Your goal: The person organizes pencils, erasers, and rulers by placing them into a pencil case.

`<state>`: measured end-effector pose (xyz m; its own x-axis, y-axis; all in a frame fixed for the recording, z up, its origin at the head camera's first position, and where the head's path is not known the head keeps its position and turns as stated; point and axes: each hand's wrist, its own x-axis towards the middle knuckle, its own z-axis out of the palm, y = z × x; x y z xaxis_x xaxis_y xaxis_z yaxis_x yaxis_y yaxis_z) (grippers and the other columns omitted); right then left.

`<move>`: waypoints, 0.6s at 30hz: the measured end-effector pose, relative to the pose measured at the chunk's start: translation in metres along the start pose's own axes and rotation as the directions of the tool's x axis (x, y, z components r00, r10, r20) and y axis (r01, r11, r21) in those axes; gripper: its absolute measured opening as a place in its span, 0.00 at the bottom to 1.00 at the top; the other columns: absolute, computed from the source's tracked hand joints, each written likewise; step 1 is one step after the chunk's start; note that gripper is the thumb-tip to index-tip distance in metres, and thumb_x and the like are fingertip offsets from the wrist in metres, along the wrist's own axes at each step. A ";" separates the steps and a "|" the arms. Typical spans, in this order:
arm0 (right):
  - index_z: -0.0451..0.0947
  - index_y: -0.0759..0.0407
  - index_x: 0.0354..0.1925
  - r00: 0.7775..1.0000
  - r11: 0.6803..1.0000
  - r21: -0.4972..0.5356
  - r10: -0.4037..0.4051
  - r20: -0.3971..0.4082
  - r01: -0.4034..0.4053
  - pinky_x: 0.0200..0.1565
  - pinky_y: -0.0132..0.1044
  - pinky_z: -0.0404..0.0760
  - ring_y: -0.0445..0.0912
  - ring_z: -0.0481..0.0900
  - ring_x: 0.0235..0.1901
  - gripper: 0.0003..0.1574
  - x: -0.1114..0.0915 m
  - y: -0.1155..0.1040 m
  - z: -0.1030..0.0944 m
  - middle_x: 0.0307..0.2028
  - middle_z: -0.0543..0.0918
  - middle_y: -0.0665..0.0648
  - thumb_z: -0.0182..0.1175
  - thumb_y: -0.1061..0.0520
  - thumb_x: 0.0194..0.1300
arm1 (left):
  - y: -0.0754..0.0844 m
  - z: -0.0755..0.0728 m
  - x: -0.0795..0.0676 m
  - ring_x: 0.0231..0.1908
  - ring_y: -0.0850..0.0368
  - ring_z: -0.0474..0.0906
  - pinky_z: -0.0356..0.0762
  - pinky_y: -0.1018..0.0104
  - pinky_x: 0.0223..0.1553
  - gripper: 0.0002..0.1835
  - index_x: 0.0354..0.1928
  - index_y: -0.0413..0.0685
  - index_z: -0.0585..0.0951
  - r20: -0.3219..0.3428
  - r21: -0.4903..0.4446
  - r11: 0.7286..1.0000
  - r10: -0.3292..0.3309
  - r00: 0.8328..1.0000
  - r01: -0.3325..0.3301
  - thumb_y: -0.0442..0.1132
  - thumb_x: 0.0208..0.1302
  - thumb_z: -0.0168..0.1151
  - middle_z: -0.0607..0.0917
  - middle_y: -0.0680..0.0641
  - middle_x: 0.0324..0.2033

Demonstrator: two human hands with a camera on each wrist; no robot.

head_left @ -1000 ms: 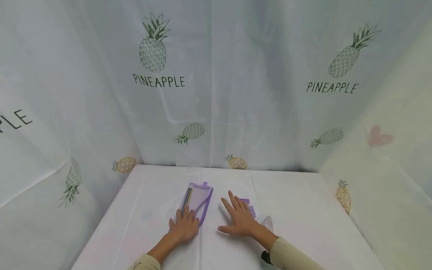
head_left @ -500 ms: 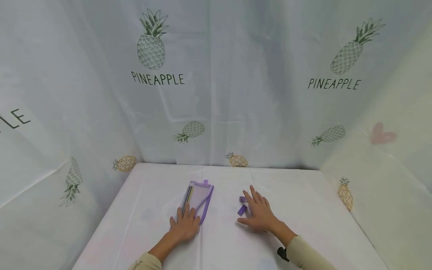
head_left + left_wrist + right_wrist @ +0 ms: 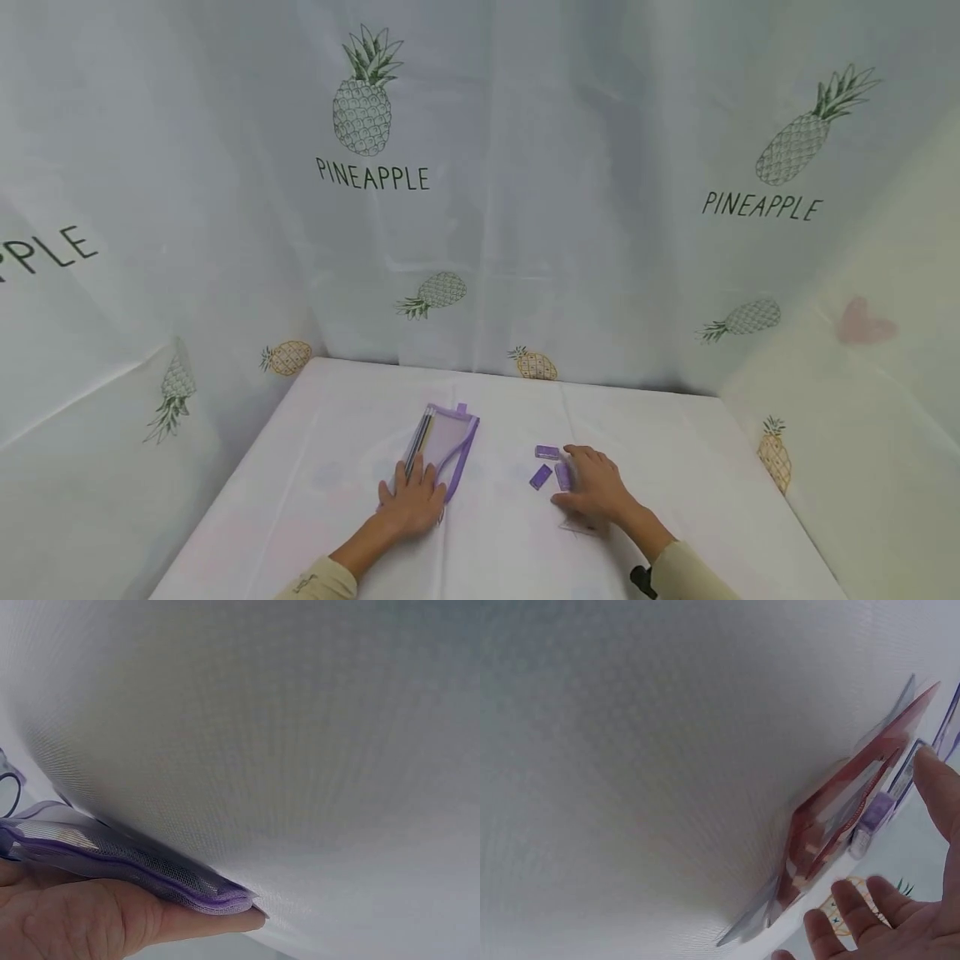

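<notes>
My left hand (image 3: 411, 508) rests flat with spread fingers on a mesh pencil pouch (image 3: 448, 429) with purple trim. Several pencils (image 3: 420, 442) lie along the pouch's left side; its lower part is under the hand. In the left wrist view, the pouch's purple edge (image 3: 187, 894) lies against the hand. My right hand (image 3: 598, 490) hovers with loosely bent fingers over see-through triangle rulers (image 3: 576, 527), mostly hidden beneath it. Beside its fingertips are three small purple blocks, one of them a slanted block (image 3: 540, 477). The right wrist view shows a reddish triangle ruler (image 3: 802, 840) and a clear one.
A white cloth covers the table (image 3: 360, 392). Pale curtains (image 3: 570, 208) printed with pineapples hang behind it and at both sides. A black object (image 3: 643, 581) sits at the right sleeve cuff.
My right hand has moved to the right and its spread fingers have bent more, uncovering the purple blocks. The left hand stays on the pouch. The head view has shifted slightly.
</notes>
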<state>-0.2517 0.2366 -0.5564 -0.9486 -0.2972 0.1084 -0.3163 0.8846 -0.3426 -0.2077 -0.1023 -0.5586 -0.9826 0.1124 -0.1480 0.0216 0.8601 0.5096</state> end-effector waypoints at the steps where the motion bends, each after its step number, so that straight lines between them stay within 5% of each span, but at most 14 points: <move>1: 0.70 0.63 0.64 1.000 1.000 -0.004 -0.006 -0.004 0.006 0.61 0.64 0.68 0.62 0.73 0.61 0.54 -0.002 0.002 0.002 0.60 0.77 0.63 0.78 0.40 0.45 | 0.000 0.001 0.000 0.74 0.25 0.39 0.33 0.19 0.63 0.32 0.71 0.34 0.63 0.004 -0.002 1.000 0.006 1.000 -0.006 0.51 0.76 0.37 0.51 0.32 0.76; 10: 0.77 0.61 0.59 0.997 0.997 0.001 -0.074 -0.038 0.074 0.54 0.61 0.74 0.61 0.76 0.54 0.38 -0.001 0.008 0.003 0.52 0.81 0.61 0.76 0.54 0.50 | 0.003 -0.001 0.000 0.74 0.25 0.39 0.34 0.19 0.64 0.32 0.72 0.35 0.63 0.001 0.003 1.000 0.000 1.000 0.000 0.51 0.77 0.38 0.51 0.32 0.76; 18: 0.82 0.59 0.49 0.998 0.998 0.028 -0.056 -0.033 0.056 0.54 0.60 0.74 0.58 0.76 0.52 0.27 -0.002 0.010 0.002 0.48 0.82 0.57 0.76 0.55 0.51 | 0.002 0.002 0.001 0.74 0.25 0.38 0.33 0.19 0.63 0.32 0.72 0.35 0.63 0.008 -0.005 1.000 0.001 1.000 -0.001 0.52 0.77 0.37 0.51 0.32 0.76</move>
<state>-0.2528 0.2456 -0.5619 -0.9293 -0.3338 0.1582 -0.3691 0.8562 -0.3616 -0.2086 -0.0994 -0.5593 -0.9811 0.1172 -0.1540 0.0217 0.8573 0.5144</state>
